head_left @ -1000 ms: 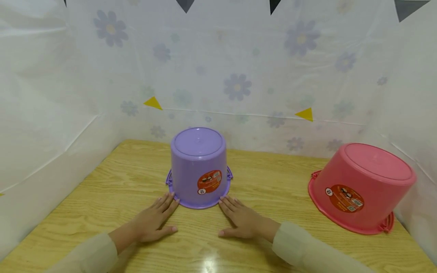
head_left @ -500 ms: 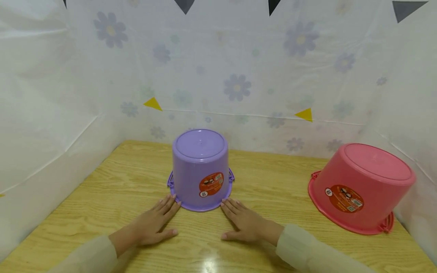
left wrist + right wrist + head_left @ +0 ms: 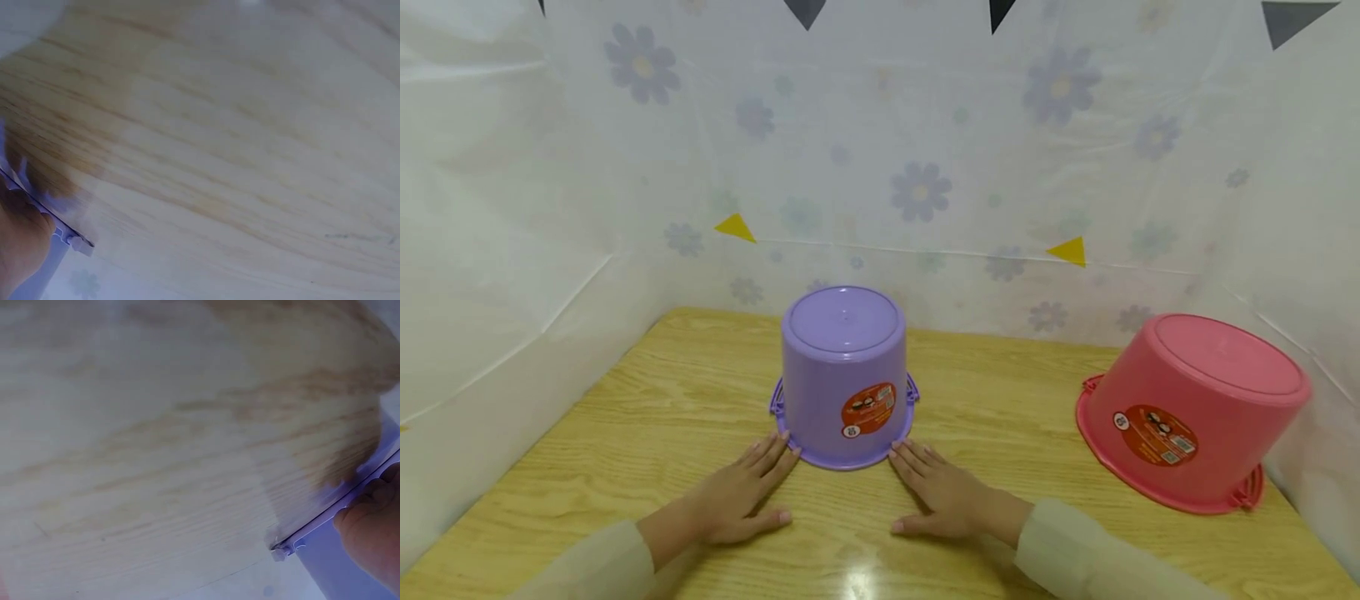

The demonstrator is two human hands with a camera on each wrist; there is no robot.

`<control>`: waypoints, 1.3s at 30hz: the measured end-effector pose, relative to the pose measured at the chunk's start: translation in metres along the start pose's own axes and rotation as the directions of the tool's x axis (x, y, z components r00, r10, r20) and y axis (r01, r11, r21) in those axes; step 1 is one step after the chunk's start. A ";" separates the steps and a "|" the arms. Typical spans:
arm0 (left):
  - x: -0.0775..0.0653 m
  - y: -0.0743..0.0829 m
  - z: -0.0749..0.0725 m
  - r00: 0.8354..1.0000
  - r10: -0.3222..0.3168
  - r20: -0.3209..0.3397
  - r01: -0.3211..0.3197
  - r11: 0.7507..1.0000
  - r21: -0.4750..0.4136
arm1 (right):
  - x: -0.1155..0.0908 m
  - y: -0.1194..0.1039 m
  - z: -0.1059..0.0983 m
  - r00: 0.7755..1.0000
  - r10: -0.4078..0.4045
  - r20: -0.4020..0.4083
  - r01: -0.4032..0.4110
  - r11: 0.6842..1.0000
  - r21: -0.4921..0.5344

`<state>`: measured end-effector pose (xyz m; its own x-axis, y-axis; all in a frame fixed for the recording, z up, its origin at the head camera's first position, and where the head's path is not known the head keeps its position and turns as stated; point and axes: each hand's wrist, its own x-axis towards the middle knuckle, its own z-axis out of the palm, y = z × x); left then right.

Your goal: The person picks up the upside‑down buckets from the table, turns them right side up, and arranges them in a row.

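A purple bucket stands upside down on the wooden table, with a red oval sticker on its front. My left hand lies with straight fingers, their tips right at the front left of the bucket's rim. At the front right of that rim are the fingertips of my right hand, its fingers straight too. Both thumbs point inward, apart from the bucket. Each wrist view shows the hand against the rim, with the purple bucket wall partly hidden behind the left one.
A pink bucket, also upside down, stands at the right end of the table with its own red sticker. White sheeting with printed flowers hangs behind the table and along both sides.
The purple bucket has slid slightly toward me and to the right. My right hand has moved a little right and nearer with it; the left has shifted slightly nearer. The pink bucket has stayed put.
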<state>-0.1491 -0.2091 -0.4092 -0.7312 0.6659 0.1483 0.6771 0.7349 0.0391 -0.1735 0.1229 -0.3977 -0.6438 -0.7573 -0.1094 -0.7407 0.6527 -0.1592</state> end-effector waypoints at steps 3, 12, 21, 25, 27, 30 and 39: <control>-0.001 0.000 0.000 1.000 0.001 0.002 -0.001 1.000 -0.014 | -0.001 0.000 -0.001 1.000 0.006 0.001 -0.006 1.000 0.024; -0.001 -0.014 0.000 0.995 0.023 -0.099 -0.024 1.000 -0.011 | -0.002 0.019 -0.009 0.997 0.044 -0.066 -0.034 0.990 0.139; 0.012 -0.033 -0.008 0.985 -0.168 -0.045 0.158 0.971 -0.180 | 0.016 0.047 -0.023 0.977 0.127 -0.170 -0.092 0.976 0.199; 0.018 -0.037 -0.008 0.976 -0.212 -0.053 0.195 0.952 -0.235 | 0.024 0.054 -0.023 0.970 0.139 -0.201 -0.096 0.973 0.212; 0.020 -0.040 -0.008 0.971 -0.234 -0.043 0.215 0.942 -0.258 | 0.029 0.057 -0.022 0.965 0.154 -0.213 -0.101 0.966 0.239; 0.025 -0.043 -0.007 0.965 -0.261 -0.020 0.245 0.926 -0.288 | 0.036 0.061 -0.023 0.961 0.182 -0.209 -0.116 0.949 0.292; 0.036 -0.052 -0.004 0.949 -0.310 0.056 0.310 0.884 -0.350 | 0.050 0.069 -0.022 0.958 0.257 -0.123 -0.200 0.914 0.354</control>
<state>-0.2102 -0.2239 -0.4024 -0.9086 0.4113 0.0729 0.4012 0.8109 0.4261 -0.2614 0.1304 -0.3930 -0.8313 -0.5552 -0.0248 -0.4802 0.7400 -0.4709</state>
